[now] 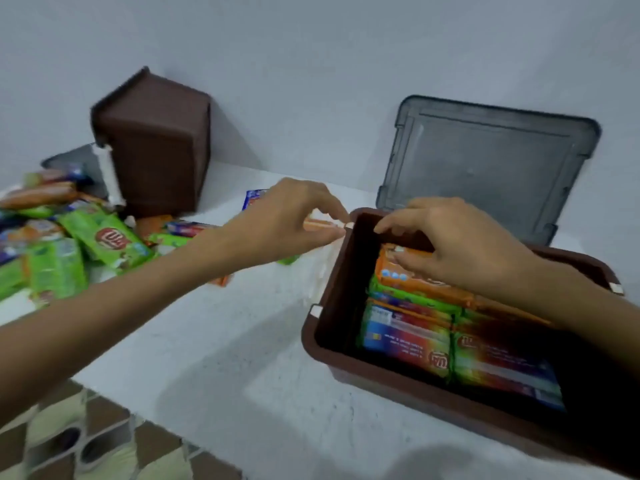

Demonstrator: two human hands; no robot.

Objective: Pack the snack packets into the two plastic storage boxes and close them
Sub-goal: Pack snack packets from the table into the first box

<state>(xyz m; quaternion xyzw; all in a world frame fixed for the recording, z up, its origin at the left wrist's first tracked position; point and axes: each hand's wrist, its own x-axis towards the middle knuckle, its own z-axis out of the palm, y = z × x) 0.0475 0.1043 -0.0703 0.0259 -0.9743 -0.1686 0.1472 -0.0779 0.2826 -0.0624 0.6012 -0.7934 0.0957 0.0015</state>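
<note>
— Brown plastic sits nearest, yes?
— Yes, the open brown box (346,362) on the white table (214,327), with stacked packets (415,344), green and multicoloured, lying flat inside.
— And the right hand?
— The right hand (460,244) reaches into it, fingers curled on the top orange packet (391,271) at the stack's far end.
— The left?
— The left hand (287,220) pinches a slim orange packet (317,224) between thumb and forefinger, just outside the box's far-left corner. Blur hides the detail.
— Further back?
— A heap of loose packets (69,251) lies at the left. Behind it the second brown box (159,150) stands tipped near the wall, and a grey lid (485,161) leans on the wall behind the open box.
</note>
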